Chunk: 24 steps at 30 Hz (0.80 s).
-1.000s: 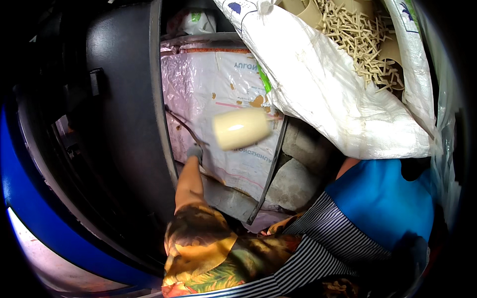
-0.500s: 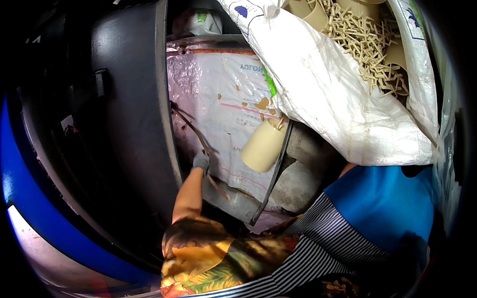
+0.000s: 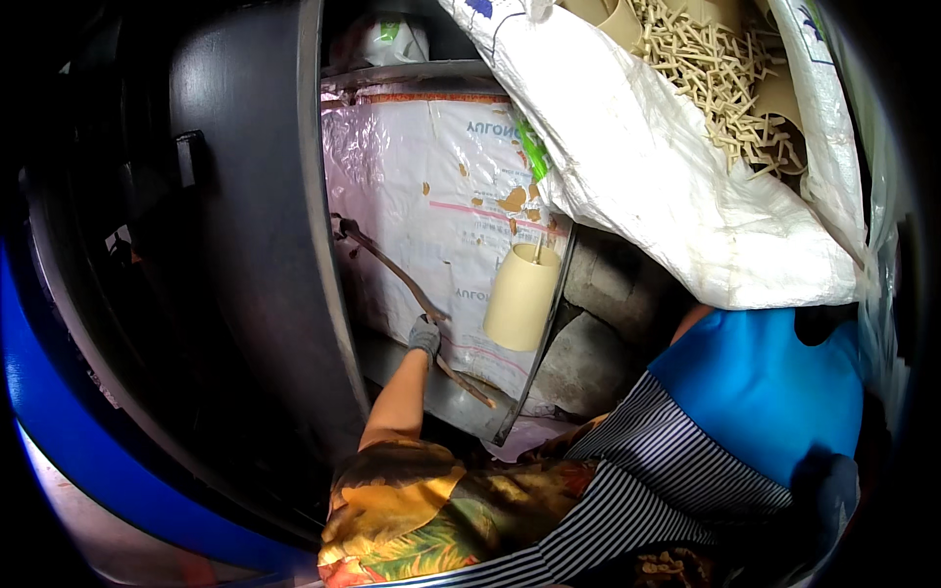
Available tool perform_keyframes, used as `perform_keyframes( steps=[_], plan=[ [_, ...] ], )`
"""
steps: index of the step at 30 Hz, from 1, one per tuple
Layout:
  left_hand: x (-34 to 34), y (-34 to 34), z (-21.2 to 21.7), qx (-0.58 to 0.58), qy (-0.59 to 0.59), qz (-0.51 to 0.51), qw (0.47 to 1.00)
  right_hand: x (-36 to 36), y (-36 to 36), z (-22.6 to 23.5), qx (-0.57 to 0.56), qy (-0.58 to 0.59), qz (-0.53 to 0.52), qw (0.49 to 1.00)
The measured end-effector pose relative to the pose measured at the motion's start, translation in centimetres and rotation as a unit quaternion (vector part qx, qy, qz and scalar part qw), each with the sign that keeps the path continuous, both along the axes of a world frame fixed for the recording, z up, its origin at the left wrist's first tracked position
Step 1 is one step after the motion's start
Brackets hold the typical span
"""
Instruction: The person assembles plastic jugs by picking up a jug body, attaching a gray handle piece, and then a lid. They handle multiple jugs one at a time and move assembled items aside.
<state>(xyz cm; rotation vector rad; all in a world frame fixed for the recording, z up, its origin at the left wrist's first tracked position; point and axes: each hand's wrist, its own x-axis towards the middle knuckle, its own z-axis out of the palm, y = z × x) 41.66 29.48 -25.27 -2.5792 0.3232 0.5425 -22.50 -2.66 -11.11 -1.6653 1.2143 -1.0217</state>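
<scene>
My left hand, in a grey glove, is closed around a thin brown hooked stick. Its far end lies by the edge of the dark panel, and its near end points down toward my body. A cream cup-shaped moulded piece with a short stem at its narrow end rests on the white plastic sheet, right of the gloved hand and apart from it. Of my right arm only a small patch of skin shows between the blue apron and the white sack; my right hand is hidden.
At the upper right, a white woven sack lies open, holding several cream moulded pieces and many short sticks. A tall dark panel stands at the left. Grey stones lie beyond the sheet's right metal edge. Brown scraps dot the sheet.
My left hand has moved right and slightly nearer, carrying the stick with it. The cream piece has shifted slightly nearer and right and stands straighter in view.
</scene>
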Motion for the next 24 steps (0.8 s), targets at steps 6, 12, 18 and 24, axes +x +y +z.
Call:
perform_keyframes(
  steps=[6,12,18,24],
  plan=[
    [20.4,-7.9,2.1,0.33,-0.035,-0.354,0.874,-1.1,-1.1,-0.1,0.077,0.024,-0.015,0.997],
    [20.1,-17.1,6.7,-0.049,-0.044,-0.14,0.988,-0.2,0.0,0.2,0.112,-0.02,-0.145,0.983],
    [7.8,-7.6,6.3,0.038,-0.021,-0.03,0.999,-3.7,-1.6,-0.3,0.027,-0.033,0.08,0.996],
    [-9.5,6.6,7.0,0.066,0.001,0.128,0.99,-7.4,1.6,-0.2,0.116,0.012,0.028,0.993]
  ],
)
